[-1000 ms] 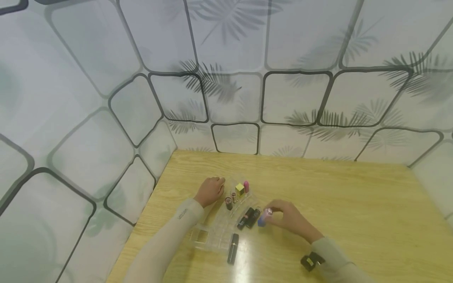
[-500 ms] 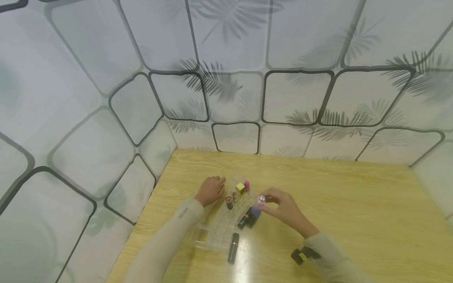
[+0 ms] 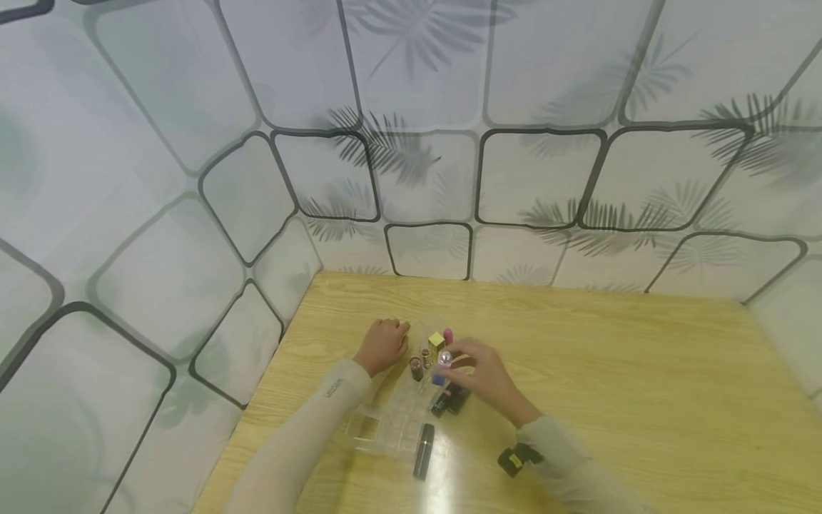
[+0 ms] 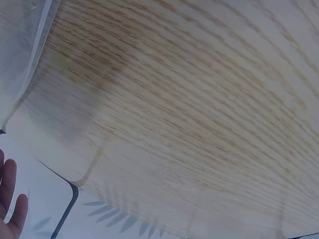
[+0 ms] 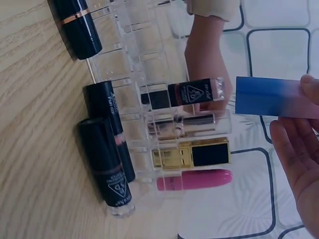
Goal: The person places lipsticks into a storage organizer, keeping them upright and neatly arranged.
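Note:
My right hand pinches a blue-and-pink square lipstick tube between thumb and fingers. In the head view the tube is upright over the right side of a clear stepped lipstick organizer. Slots there hold a black lipstick, a clear-capped one, a gold-and-black one and a pink one. My left hand rests at the organizer's far left side, its fingers loosely bent. Whether it touches the organizer is unclear.
Two black lipsticks lie against each other beside the organizer, below my right hand. Another black lipstick lies nearer the front. The wooden table extends to the right, and patterned walls stand behind and left.
My right hand has carried the blue-and-pink lipstick tube left, from beside the black lipsticks to over the organizer. My left hand has stayed in place.

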`<act>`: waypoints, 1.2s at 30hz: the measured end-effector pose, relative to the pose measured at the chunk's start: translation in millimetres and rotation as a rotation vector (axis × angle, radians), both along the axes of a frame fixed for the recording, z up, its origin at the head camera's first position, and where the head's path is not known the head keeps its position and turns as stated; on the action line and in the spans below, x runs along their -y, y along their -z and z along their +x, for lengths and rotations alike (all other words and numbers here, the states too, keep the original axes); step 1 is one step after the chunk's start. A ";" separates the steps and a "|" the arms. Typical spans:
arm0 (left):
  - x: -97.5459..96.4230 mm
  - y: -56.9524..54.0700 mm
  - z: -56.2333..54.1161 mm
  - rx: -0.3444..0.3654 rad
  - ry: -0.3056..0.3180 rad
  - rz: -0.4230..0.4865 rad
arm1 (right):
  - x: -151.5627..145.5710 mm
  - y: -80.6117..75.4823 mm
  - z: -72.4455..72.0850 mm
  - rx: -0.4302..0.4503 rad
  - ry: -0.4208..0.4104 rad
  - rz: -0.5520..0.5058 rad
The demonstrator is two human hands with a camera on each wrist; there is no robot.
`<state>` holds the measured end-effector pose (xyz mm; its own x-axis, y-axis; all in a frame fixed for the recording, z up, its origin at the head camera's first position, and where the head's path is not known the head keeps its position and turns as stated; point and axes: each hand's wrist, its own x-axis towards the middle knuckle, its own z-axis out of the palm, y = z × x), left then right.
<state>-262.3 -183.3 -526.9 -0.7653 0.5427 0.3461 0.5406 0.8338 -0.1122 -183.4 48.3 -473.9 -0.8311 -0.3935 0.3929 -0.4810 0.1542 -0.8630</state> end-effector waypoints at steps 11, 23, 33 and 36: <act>0.3 -0.3 0.6 -0.064 -0.040 -0.044 | 27.6 12.1 0.6 -0.050 0.086 -0.007; 0.3 -0.5 0.8 -0.101 -0.037 -0.072 | 45.9 30.4 0.0 -0.125 0.195 0.064; 0.2 -0.9 0.9 -0.098 -0.044 -0.075 | 49.0 34.3 3.5 -0.140 0.179 0.101; 0.1 -0.4 0.8 -0.095 -0.045 -0.076 | 50.7 34.4 6.6 -0.138 0.174 0.101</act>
<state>-261.4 -183.5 -526.6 -0.7553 0.5357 0.3775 0.4864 0.8443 -0.2249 -176.9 -2.4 -508.4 -0.8312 -0.2920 0.4732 -0.5517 0.3273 -0.7671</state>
